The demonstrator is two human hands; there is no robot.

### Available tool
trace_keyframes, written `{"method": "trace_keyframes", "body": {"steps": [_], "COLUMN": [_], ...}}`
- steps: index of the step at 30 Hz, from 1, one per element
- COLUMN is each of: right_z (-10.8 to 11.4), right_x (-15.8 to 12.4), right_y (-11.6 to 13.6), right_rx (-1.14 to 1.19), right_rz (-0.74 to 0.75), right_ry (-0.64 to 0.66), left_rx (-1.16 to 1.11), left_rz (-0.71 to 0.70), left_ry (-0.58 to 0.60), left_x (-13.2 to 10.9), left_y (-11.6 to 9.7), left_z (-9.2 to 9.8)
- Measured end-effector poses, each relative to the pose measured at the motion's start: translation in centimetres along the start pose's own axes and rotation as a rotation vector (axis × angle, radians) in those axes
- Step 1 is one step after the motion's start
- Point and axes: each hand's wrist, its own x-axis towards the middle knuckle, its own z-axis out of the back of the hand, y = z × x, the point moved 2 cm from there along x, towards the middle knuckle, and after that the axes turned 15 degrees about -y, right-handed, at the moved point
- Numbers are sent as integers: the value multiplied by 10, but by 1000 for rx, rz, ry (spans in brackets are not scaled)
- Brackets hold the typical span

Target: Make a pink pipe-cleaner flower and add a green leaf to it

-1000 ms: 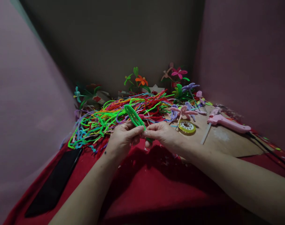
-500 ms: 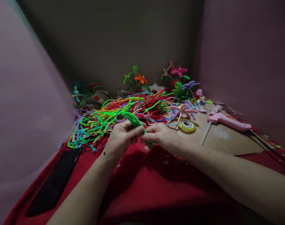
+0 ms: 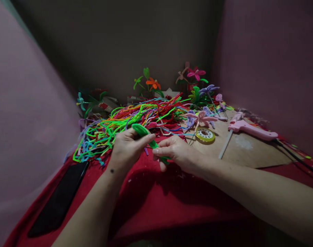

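Observation:
A bright green pipe-cleaner leaf (image 3: 141,130) slants between my hands above the front of the table. My left hand (image 3: 126,145) has the leaf's upper part between thumb and fingers, the thumb laid out straight along it and the fingers partly hidden behind. With thumb and forefinger my right hand (image 3: 175,150) pinches its lower part, and a bit of green shows below those fingers. Just beyond lies a big tangled heap of coloured pipe cleaners (image 3: 135,118).
A pink glue gun (image 3: 254,131) with its cord rests on a brown board (image 3: 238,154), near a yellow tape roll (image 3: 205,134) and a pink pipe-cleaner flower (image 3: 202,119). More flowers (image 3: 196,73) stand behind. A black phone-like slab (image 3: 59,199) lies at left on the red cloth (image 3: 156,216).
My left hand has shifted slightly left and its thumb has slid along the leaf, away from my right fingertips. The right hand keeps its pinch.

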Motion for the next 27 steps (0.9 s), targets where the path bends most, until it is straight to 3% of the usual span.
{"method": "trace_keyframes", "body": {"steps": [3,5,7,11,13,27], "right_z": [-1,-1,-2,-1,-1,2], "right_x": [-3,-5,-5,-3,-2,-2], "right_y": [4,8,9,4,2,9], "right_rx": [-38,-58,-63,-31,-16,-14], "right_rz": [-26,-42,-45,-20,-18,-78], "right_ry": [3,-8,-16,-2,3,-3], "left_rx": [-106,-88,-8,269,347,326], "left_rz": [160,124,-18,-475,-594,-556], "left_ry": [12,16,-2,-71,-93,-232], "left_x": [7,9,9,6,5,3], "left_y": [0,1,1,-2,-1,-8], "left_z": [5,8,10,10,9,18]}}
